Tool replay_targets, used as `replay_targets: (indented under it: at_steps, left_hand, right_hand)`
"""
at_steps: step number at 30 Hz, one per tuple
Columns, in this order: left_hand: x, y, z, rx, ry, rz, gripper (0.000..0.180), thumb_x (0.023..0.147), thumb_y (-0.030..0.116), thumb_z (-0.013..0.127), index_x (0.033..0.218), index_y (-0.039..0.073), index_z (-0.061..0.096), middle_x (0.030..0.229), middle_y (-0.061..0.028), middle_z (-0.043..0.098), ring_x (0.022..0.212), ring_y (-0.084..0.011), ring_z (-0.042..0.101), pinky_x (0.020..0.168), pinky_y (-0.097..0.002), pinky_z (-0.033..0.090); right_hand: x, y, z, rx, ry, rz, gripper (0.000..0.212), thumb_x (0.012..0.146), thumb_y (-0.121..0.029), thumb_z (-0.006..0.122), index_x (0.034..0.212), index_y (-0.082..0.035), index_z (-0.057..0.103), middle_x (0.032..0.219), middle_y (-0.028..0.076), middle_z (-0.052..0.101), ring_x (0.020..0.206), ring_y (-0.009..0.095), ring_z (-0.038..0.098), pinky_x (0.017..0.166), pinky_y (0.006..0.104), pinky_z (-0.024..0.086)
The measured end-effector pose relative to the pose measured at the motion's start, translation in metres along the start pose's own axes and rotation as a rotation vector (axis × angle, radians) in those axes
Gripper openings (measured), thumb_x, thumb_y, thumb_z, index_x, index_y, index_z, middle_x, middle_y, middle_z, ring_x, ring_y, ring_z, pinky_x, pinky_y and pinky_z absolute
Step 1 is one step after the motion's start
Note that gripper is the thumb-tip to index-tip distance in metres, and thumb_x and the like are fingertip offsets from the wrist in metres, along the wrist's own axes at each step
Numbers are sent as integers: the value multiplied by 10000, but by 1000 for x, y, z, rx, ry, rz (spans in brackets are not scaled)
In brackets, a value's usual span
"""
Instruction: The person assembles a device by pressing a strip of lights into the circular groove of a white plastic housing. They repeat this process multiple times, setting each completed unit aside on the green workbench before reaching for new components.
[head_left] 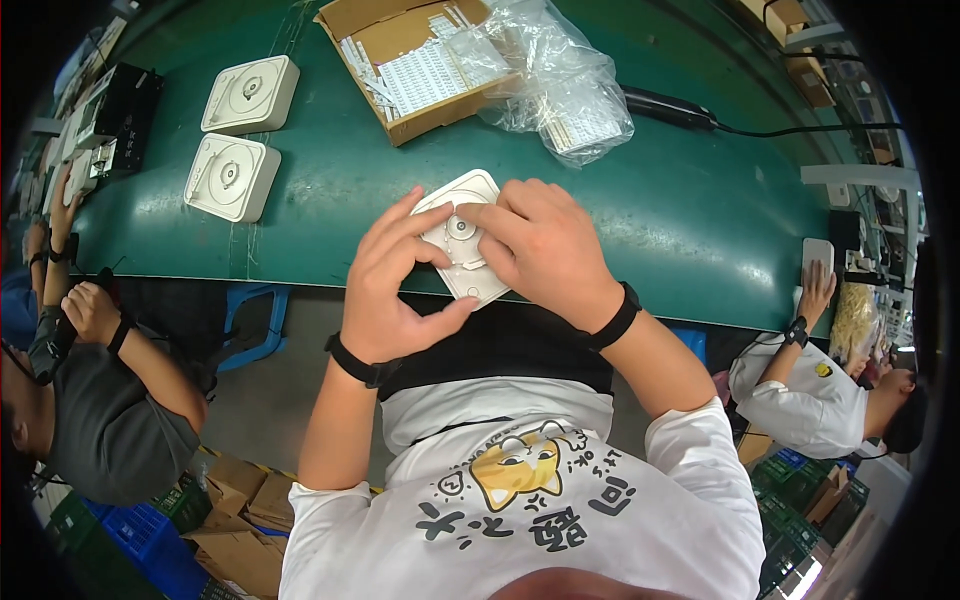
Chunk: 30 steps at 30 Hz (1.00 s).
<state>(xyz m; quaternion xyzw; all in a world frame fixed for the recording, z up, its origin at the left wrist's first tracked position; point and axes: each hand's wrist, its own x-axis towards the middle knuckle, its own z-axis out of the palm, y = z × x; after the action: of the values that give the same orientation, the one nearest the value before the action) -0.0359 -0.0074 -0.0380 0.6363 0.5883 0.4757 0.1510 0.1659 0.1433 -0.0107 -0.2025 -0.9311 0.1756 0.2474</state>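
Observation:
A white, square device (480, 285) with rounded corners sits tilted at the table's front edge, right before me. Its upper face has a round recess with a small hub (461, 227) at the centre. My left hand (385, 295) grips it from the left, thumb on the near corner and fingertips reaching over the recess. From the right, my right hand (550, 240) bends over the device, its curled index finger and thumb down near the hub. Whether a small part is between those fingers is hidden.
Two similar white devices (232, 178) stand at the left of the green table (700, 220). Beyond my hands lie a cardboard box (410, 125) of white labels, a clear plastic bag (570, 80) and a black corded tool (668, 107). Co-workers sit on both sides.

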Motion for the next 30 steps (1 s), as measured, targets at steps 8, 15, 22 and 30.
replay_targets:
  at_steps: [8, 15, 22, 30]
  left_hand:
    - [-18, -7, 25, 206, 54, 42, 1072, 706, 280, 1136, 1622, 147, 595, 1680, -69, 720, 1621, -471, 606, 1267, -563, 513]
    - [-20, -16, 35, 236, 124, 115, 1120, 696, 320, 1152, 1637, 122, 576, 1689, -61, 713, 1625, -439, 618, 1251, -564, 526]
    - [-18, -10, 29, 242, 91, 127, 1144, 696, 404, 1155, 1660, 99, 620, 1685, -95, 726, 1631, -431, 626, 1182, -553, 585]
    - [-8, -10, 14, 364, -28, 190, 872, 762, 497, 1105, 1482, 101, 811, 1587, -108, 781, 1582, -437, 675, 1120, -520, 643]
  right_hand:
    - [2, -17, -6, 90, 51, 73, 183, 895, -146, 909, 1053, -145, 817, 980, 41, 675, 923, 299, 682, 873, 464, 533]
    - [-1, -41, 4, 109, -14, 132, 171, 865, -154, 920, 959, -137, 779, 1024, 53, 693, 962, 311, 690, 988, 464, 514]
    - [11, -9, -29, 113, -170, 184, 154, 853, -126, 918, 931, -100, 787, 1111, 76, 701, 1089, 319, 688, 1019, 479, 543]
    - [19, 16, -25, 191, -72, 32, 164, 844, -87, 892, 965, -59, 783, 1364, 135, 737, 1270, 378, 692, 1093, 469, 592]
